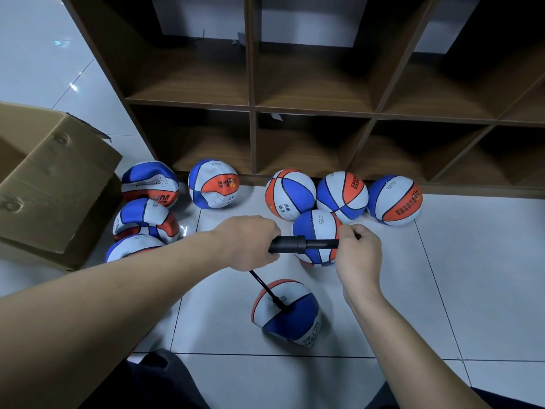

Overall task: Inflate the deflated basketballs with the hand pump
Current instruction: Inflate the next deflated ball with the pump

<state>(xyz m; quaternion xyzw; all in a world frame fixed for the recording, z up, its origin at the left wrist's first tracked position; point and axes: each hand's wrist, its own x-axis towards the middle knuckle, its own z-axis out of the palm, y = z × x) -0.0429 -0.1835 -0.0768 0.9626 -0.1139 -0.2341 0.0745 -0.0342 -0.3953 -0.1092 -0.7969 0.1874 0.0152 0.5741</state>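
A black hand pump (300,245) lies level above the floor. My left hand (250,242) grips its barrel end, and my right hand (358,250) grips the handle end. A thin black hose (265,287) runs down from the pump into the valve of a red, white and blue basketball (287,312) on the tiles between my arms. That ball looks partly soft. Several dented, deflated balls (146,221) lie to the left. Several rounder balls (343,196) sit along the foot of the shelf.
A dark wooden cubby shelf (253,107) stands at the back with open compartments. An open cardboard box (56,184) sits at the left on the pale tiled floor (442,290). My dark trouser legs show at the bottom edge.
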